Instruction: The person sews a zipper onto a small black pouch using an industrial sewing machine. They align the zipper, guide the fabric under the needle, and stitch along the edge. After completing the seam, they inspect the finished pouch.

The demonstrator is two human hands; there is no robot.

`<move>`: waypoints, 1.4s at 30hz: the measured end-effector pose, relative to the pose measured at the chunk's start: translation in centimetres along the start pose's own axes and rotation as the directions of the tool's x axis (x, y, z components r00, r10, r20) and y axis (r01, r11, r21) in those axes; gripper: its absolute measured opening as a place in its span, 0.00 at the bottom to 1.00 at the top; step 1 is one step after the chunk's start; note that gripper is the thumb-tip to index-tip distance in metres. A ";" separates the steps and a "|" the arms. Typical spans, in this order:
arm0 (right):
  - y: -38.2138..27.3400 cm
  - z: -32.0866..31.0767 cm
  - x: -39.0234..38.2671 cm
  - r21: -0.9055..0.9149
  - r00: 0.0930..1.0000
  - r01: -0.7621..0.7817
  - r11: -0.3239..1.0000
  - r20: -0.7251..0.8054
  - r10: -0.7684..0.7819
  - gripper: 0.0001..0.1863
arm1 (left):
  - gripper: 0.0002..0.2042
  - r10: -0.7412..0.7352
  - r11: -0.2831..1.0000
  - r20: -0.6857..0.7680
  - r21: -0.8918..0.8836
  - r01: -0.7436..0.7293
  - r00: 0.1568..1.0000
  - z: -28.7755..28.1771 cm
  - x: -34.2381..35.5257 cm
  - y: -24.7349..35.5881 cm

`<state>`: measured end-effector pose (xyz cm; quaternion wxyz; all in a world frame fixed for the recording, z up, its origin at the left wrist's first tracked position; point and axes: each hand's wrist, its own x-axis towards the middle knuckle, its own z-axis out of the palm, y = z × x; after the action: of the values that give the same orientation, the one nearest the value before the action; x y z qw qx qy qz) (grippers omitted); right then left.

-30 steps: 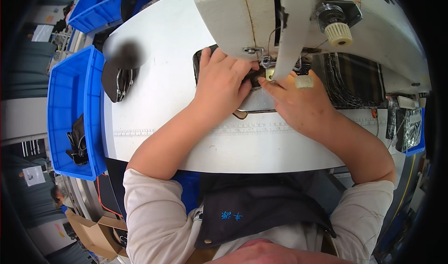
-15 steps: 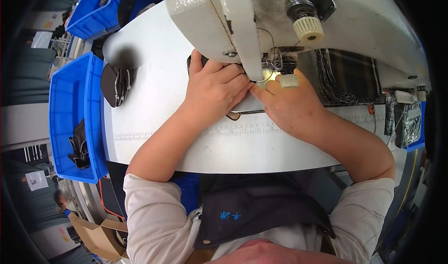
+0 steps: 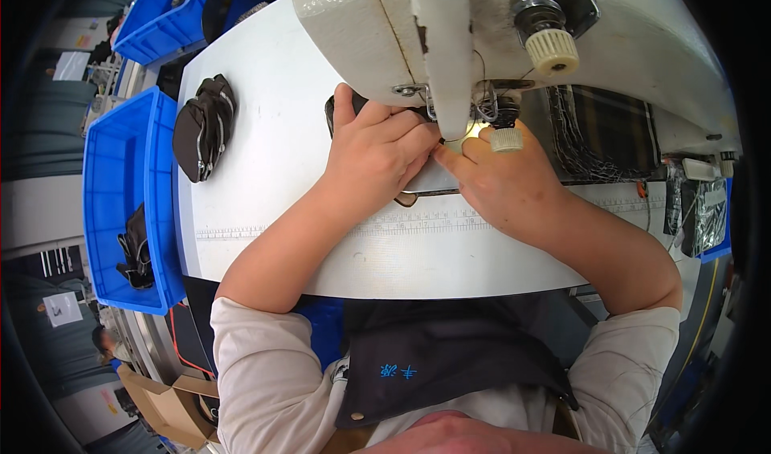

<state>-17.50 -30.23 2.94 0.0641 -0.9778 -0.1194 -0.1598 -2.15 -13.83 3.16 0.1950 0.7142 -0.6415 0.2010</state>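
Observation:
Under the needle area of the white sewing machine [image 3: 377, 28], a dark fabric piece [image 3: 329, 117] lies on the metal plate, mostly covered by fingers. My left hand [image 3: 373, 161] presses and grips it with bent fingers, left of the presser foot. My right hand [image 3: 506, 181] has its index finger angled toward my left fingertips at the piece, other fingers curled partly behind a knurled knob [image 3: 506, 138]. Right of it lies a stack of dark striped fabric pieces with frayed edges [image 3: 602, 133].
A dark zippered pouch [image 3: 201, 133] lies on the white table [image 3: 273, 117]. A blue bin [image 3: 108, 181] holding dark items stands left, another [image 3: 152, 20] behind it. An open cardboard box [image 3: 161, 406] and a person [image 3: 108, 342] are at lower left, plastic-wrapped packets [image 3: 707, 213] at right.
Compared with one second ago, my left fingers are more bent and cover more of the fabric, and both hands' fingertips are closer together. The machine appears further left in the view.

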 end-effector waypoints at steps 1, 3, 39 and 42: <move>0.0 0.0 0.0 0.011 1.000 0.003 1.000 -0.019 -0.002 0.21 | 0.13 0.016 1.000 0.004 -0.011 -0.016 1.000 0.2 0.1 -0.1; 0.1 0.0 0.0 0.019 1.000 0.003 1.000 -0.031 -0.002 0.22 | 0.14 -0.051 0.998 0.082 -0.043 0.054 0.995 0.1 0.0 0.3; -0.1 -0.2 0.1 0.020 0.999 -0.033 0.999 0.037 0.032 0.21 | 0.15 -0.141 0.988 0.095 -0.041 0.146 0.985 -0.1 0.0 0.6; 0.0 -0.1 0.1 0.043 0.999 -0.018 0.999 -0.040 0.020 0.20 | 0.14 -0.073 0.997 0.032 0.008 0.072 0.997 -0.3 0.0 0.4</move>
<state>-17.41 -30.21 3.11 0.0887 -0.9739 -0.1122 -0.1764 -2.54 -13.72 3.39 0.1892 0.7409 -0.6175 0.1844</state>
